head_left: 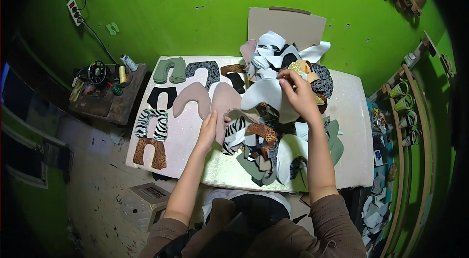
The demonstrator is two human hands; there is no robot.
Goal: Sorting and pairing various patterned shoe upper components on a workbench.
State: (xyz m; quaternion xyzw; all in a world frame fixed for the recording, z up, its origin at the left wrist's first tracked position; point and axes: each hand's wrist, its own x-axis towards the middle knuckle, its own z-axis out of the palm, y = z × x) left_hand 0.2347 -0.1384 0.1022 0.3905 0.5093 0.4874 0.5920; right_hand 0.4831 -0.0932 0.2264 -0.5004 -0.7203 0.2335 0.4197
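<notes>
My left hand grips a pink U-shaped fabric piece, fingers closed round its lower left edge. To the right, my right hand pinches a pale grey-white U-shaped piece by its top, above the heaps. Beside the left hand another pink U-shaped piece lies on the table. Below and between my hands spreads a mixed heap of cut pieces in zebra, leopard, green and white. Sorted along the table's left are green, grey patterned, black, zebra and leopard pieces.
A second heap of white and coloured scraps stands at the back before a cardboard panel. Left of the table is a small bench with a sewing machine and thread spools. Sandals hang on a wooden rack at right.
</notes>
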